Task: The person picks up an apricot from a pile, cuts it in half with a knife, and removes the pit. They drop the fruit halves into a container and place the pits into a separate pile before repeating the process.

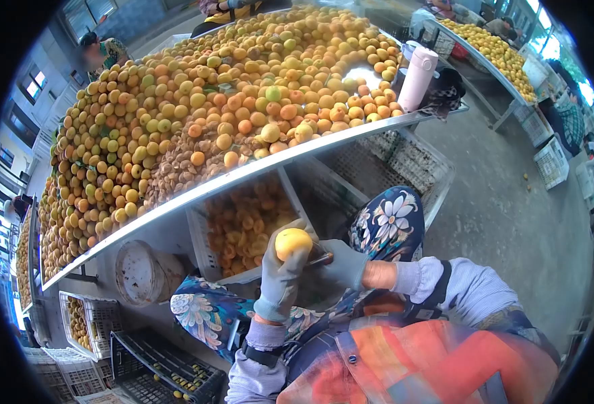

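My left hand, in a grey glove, is closed around a yellow-orange fruit and holds it up in front of my lap. Close beside it on the right, my right hand, gloved too, has its fingers wrapped round a small dark tool, of which only a short piece shows near the fruit. Beneath and behind my hands stands a white crate filled with orange fruit halves. A long metal-edged table beyond it carries a large heap of whole fruit.
A pink bottle stands at the table's right corner. Brown pits lie near its edge. Below are a white bucket, an empty crate and a black crate. Several people are at other places, one at the upper left.
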Demonstrator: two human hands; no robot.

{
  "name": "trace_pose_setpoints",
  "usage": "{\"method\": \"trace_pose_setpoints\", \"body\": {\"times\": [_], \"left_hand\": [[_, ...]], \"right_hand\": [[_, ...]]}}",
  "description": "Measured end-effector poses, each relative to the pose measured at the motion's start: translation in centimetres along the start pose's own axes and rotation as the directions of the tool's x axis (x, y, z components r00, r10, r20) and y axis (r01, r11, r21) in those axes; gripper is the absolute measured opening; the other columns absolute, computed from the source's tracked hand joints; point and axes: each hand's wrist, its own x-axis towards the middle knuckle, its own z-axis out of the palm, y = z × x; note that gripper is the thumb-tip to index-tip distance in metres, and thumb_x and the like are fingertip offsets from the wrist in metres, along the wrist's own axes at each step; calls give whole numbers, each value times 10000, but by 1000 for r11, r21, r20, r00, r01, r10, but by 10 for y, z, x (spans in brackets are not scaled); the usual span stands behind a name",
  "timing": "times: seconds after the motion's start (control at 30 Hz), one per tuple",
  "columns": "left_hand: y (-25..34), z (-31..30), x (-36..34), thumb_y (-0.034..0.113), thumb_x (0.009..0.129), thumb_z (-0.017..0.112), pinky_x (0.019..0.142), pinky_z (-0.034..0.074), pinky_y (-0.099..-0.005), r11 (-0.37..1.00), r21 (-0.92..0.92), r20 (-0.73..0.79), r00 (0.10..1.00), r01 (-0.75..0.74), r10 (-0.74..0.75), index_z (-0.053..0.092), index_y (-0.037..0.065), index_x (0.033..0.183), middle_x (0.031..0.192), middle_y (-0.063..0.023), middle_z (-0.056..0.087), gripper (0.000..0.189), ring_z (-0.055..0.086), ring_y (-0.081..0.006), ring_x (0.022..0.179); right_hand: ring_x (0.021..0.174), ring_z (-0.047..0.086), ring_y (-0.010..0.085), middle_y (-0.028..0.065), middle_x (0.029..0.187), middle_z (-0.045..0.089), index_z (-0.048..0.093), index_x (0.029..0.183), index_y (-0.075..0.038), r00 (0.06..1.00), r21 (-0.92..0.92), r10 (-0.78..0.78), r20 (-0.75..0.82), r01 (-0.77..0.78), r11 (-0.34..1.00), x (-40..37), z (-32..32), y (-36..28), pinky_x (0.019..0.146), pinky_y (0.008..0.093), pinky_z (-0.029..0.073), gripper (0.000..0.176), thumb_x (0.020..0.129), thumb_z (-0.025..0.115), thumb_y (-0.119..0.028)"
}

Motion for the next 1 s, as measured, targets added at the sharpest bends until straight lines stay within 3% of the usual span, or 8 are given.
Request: {"method": "trace_pose_setpoints", "body": {"times": [0.07,0.27,0.4,0.5,0.57,0.63,0.8,1.0], "left_hand": [[8,-7,-3,100,811,712,852,462,-240,927,365,143,989,-92,43,494,12,1242,1015,-63,604,490,571,-111,908],[19,-18,5,115,820,699,824,480,-247,793,607,193,977,-47,-90,481,15,1255,1044,-58,587,496,573,-115,916],[-2,-6,4,180,835,685,868,482,-265,991,113,52,996,-78,72,465,23,1296,1101,-90,592,534,583,-140,962],[-11,-1,-2,178,836,683,895,476,-275,1000,-13,58,998,10,-9,467,17,1289,1108,-87,594,527,583,-143,983],[-7,-5,-4,142,826,696,893,465,-261,1000,27,117,993,-15,12,476,10,1263,1087,-71,591,507,576,-126,975],[7,-7,-4,96,809,714,876,457,-244,924,381,186,981,-30,-45,485,9,1233,1060,-60,588,490,568,-112,964],[27,-2,4,106,808,722,852,464,-235,921,379,214,960,91,-183,466,25,1245,1082,-60,566,513,558,-102,929],[-7,5,11,158,834,695,822,488,-254,948,304,-87,988,-99,131,476,16,1234,1060,-70,562,478,570,-122,905]], "right_hand": [[822,627,149,127,881,679,617,1031,-21,995,-97,-95,11,96,991,-2,-8,-8,736,321,485,244,802,603,-104],[808,652,233,178,886,661,620,1026,-39,994,-299,-53,91,78,951,7,-23,8,732,340,487,241,792,580,-85],[815,650,226,180,921,662,619,1075,-55,995,39,-90,43,89,995,9,-7,9,747,336,488,289,791,586,-94],[836,654,238,181,959,663,610,1116,-61,996,-44,-86,25,87,995,2,-7,16,769,333,490,335,784,601,-105],[851,659,269,178,944,667,606,1114,-59,995,-166,-89,39,95,982,-1,-16,7,763,341,495,340,779,608,-117],[929,657,248,154,965,667,596,1083,-53,984,-307,-23,178,78,949,-2,-28,4,785,348,497,331,809,654,-227],[923,661,239,164,966,666,596,1101,-52,983,-448,-51,177,127,885,4,-33,-1,783,343,498,338,809,652,-211],[791,558,87,78,859,659,616,1055,-3,997,82,-37,-61,42,996,9,-4,14,729,270,470,249,864,584,-159]]}}
